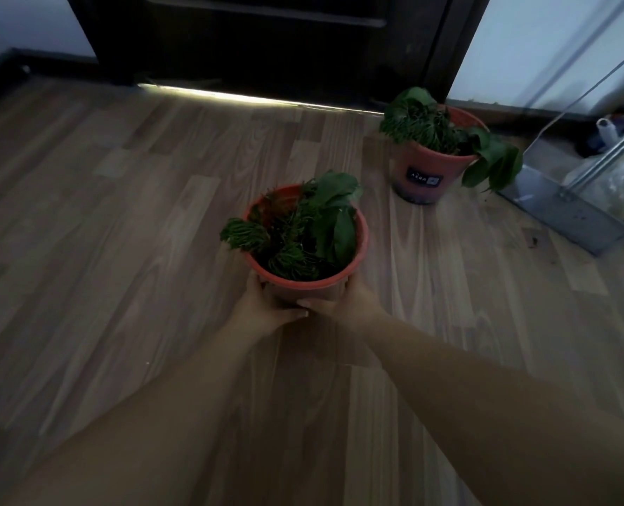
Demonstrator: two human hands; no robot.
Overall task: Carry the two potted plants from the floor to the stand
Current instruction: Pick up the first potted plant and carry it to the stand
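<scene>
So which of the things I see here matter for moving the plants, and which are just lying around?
Part of the job:
- near potted plant, gripped by the left hand and right hand
- far potted plant, standing on the floor by the door

Just lying about:
- metal frame at the right edge
- small white bottle behind it
</scene>
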